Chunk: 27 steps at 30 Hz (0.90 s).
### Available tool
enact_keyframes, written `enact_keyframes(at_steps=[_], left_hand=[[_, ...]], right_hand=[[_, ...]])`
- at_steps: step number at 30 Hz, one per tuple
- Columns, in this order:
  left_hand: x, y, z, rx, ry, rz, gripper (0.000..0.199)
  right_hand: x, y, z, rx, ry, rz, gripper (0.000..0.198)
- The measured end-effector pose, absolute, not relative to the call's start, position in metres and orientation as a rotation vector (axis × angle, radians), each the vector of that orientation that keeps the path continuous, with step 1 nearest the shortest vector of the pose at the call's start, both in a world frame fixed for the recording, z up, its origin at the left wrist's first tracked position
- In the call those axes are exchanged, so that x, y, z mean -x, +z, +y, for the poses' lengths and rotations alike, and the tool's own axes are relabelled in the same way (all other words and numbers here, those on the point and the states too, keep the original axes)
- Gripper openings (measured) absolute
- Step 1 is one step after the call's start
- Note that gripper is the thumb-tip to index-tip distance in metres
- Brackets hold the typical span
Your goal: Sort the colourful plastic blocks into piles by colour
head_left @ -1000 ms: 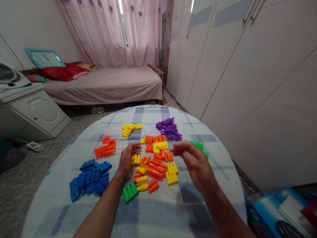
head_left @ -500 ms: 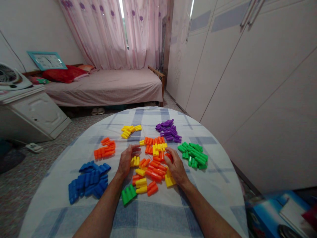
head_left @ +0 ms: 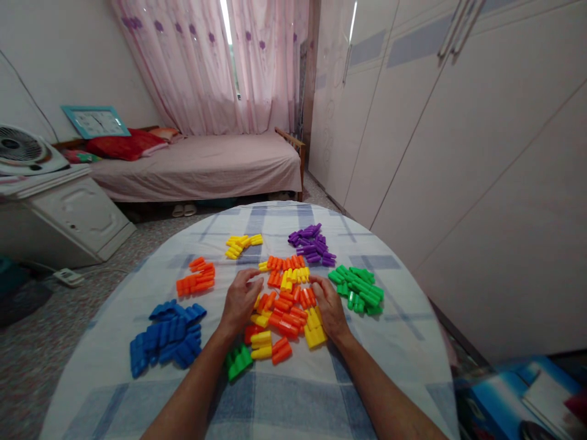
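Observation:
In the middle of the table lies a mixed pile of orange toy blocks (head_left: 287, 322) and yellow toy blocks (head_left: 294, 278), each made of joined tubes. My left hand (head_left: 241, 299) rests along the pile's left side, fingers spread and curved, partly covering a few yellow pieces. On the right side, my right hand (head_left: 328, 305) has its fingers stretched toward the pile, fingertips close to the yellow and orange pieces. Neither hand shows anything held. A larger yellow block (head_left: 315, 330) lies by my right wrist. Below my left wrist, a green block (head_left: 239, 362) is partly hidden by the forearm.
Sorted heaps surround the pile: blue blocks (head_left: 167, 336), orange blocks (head_left: 196, 278), yellow blocks (head_left: 242, 244), purple blocks (head_left: 312, 244) and green blocks (head_left: 358, 287). They lie on a round table with a checked cloth (head_left: 293, 403). A bed (head_left: 197, 165) and wardrobe (head_left: 435, 183) stand beyond.
My right hand has come away from an orange block at the pile's right edge, which now lies exposed. My left hand has shifted slightly right and down, over the yellow pieces.

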<state>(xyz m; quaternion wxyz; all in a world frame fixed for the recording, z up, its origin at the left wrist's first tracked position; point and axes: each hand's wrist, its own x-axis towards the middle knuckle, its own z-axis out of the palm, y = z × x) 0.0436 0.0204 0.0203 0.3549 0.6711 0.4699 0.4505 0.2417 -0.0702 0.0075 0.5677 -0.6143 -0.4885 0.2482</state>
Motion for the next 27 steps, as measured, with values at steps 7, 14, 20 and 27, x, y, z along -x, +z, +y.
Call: enact_keyframes(at_steps=[7,14,20,27], left_hand=[[-0.064,0.021,0.023,-2.204,0.807,1.375,0.026],[-0.083,0.029,0.027,-2.464,0.37,1.643,0.033],[-0.073,0.033,0.036,-2.496,0.348,1.579,0.022],[-0.08,0.033,0.037,-2.605,0.325,1.451,0.036]], right_hand=[[-0.242,0.002,-0.068,1.441,0.562,-1.168,0.028],[-0.243,-0.002,-0.066,1.426,0.565,-1.195,0.027],[-0.241,0.001,-0.067,1.456,0.561,-1.208,0.026],[-0.241,0.004,-0.068,1.482,0.537,-1.239,0.026]])
